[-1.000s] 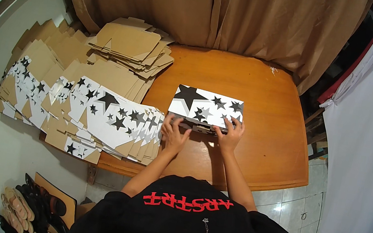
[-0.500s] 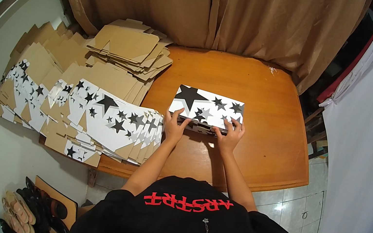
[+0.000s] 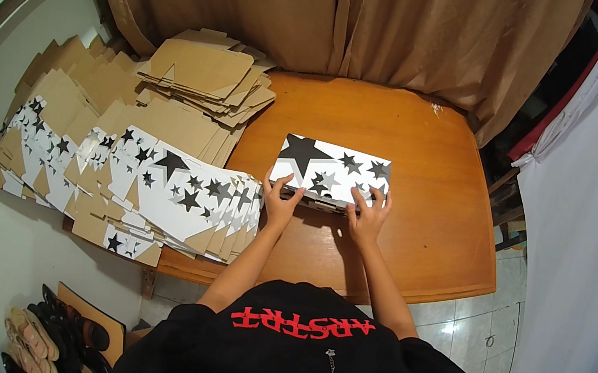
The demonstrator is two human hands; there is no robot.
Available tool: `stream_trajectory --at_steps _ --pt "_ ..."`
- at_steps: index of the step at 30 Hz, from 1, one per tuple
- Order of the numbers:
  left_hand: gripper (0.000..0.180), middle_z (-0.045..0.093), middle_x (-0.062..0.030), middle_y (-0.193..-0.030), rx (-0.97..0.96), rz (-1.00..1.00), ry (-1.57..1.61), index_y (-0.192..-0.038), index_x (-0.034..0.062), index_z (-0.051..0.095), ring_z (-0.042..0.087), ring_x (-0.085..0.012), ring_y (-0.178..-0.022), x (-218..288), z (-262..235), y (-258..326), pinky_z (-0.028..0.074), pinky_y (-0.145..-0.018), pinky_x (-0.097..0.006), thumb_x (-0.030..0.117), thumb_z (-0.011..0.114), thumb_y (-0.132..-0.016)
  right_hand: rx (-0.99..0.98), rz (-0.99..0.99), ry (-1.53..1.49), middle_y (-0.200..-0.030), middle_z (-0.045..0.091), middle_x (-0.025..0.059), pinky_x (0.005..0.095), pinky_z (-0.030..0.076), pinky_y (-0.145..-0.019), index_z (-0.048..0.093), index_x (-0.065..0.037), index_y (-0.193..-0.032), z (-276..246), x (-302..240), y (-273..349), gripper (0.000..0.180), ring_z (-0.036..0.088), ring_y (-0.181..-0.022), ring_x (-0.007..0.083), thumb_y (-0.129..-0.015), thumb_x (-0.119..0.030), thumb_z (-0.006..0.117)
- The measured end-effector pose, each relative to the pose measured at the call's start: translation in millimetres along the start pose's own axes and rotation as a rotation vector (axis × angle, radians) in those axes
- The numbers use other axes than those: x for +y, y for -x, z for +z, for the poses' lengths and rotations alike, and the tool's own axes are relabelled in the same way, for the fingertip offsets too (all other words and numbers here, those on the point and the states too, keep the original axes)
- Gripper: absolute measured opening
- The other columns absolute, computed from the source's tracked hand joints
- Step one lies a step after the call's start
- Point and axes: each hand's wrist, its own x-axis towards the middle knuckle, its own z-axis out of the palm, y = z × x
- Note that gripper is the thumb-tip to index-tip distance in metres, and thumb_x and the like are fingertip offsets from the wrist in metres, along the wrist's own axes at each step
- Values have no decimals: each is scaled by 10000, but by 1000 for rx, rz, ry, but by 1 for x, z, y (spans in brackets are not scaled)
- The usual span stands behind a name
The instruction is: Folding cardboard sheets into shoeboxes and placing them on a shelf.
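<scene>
The left hand [image 3: 279, 203] is curled about the near left corner of the star-printed box [image 3: 334, 167], thumb and fingers bracketing its edge, while the right hand [image 3: 366, 218] takes the near right corner, fingertips on the white lid and thumb low by the front edge; both grips look light rather than clenched, and how hard they press I cannot tell. The box sits on the wooden table [image 3: 437, 210], in front of the person, its long side facing them. It looks like folded card, so it should be light, fairly stiff along the creases and edges but apt to dent if the middle of the lid is pushed; the printed face may be a little slick. The corners, where walls meet, seem the soundest places to hold, with both hands sharing the load. To the left, flat star-printed blanks [image 3: 190, 196] lie overlapped, near the left hand, and a brown cardboard pile [image 3: 201, 63] rests farther back
</scene>
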Motion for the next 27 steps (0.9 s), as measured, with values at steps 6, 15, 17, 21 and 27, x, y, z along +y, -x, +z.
stream_trajectory --at_steps 6,15,17,21,27 --pt "330 360 -157 -1224 50 -131 36 -976 72 591 357 -311 -1181 -16 9 -3 251 -1020 -388 213 747 -722 -158 7 103 -1251 450 51 683 96 -966 597 -308 -1149 -14 -25 -5 411 285 -1234 356 -754 -412 642" --pt "238 316 -132 -1271 53 -271 96 -901 116 564 295 -304 -1230 -10 11 -3 207 -1036 -405 196 722 -741 -85 -40 110 -1256 484 -23 679 76 -970 600 -349 -1132 9 -11 5 398 316 -1230 301 -742 -391 668" --pt "237 333 -143 -1227 64 -204 102 -911 100 557 311 -301 -1195 -9 11 -4 193 -1037 -387 190 713 -757 -50 -37 82 -1253 487 -30 666 77 -978 610 -352 -1114 11 -9 6 369 322 -1227 293 -749 -382 662" --pt "232 331 -145 -1235 22 -226 171 -916 102 558 318 -297 -1193 -5 10 -2 212 -1024 -372 183 711 -761 -51 -47 107 -1261 480 -24 673 60 -973 618 -335 -1108 10 -10 7 388 310 -1238 294 -729 -399 676" --pt "239 327 -151 -1243 16 -256 188 -923 101 557 319 -311 -1203 4 7 -1 222 -1024 -381 185 712 -762 -165 188 43 -1275 445 36 722 -8 -934 638 -220 -1058 2 -45 -2 460 241 -1274 328 -686 -487 679"
